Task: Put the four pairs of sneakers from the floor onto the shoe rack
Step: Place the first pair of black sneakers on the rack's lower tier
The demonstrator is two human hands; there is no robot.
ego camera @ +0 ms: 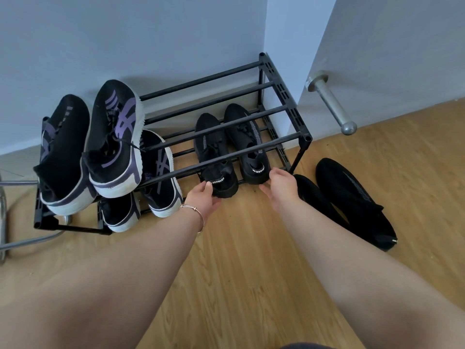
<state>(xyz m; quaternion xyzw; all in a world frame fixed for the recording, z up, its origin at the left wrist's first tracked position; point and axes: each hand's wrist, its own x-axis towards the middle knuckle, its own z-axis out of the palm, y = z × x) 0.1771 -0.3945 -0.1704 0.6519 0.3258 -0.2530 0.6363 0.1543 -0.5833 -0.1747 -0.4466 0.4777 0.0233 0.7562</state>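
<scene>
Both forearms reach to the shoe rack (284,96). Left hand (201,200) fingers grip a black sneaker's (214,154) heel on the lower shelf; right hand (281,183) touches its partner (247,142), its fingers' grip unclear, top bars partly hiding both.

The left black sneaker (216,157) on the low shelf of the shoe rack (284,96) has a small black strap at its heel. White letters on the strap say "DESIGNED". The right black sneaker (247,144) beside it has the same kind of strap, but only "DESIG" shows there. The near purple-striped sneaker (161,172) has some purple writing on its inside, too small and blurry to read.
</scene>
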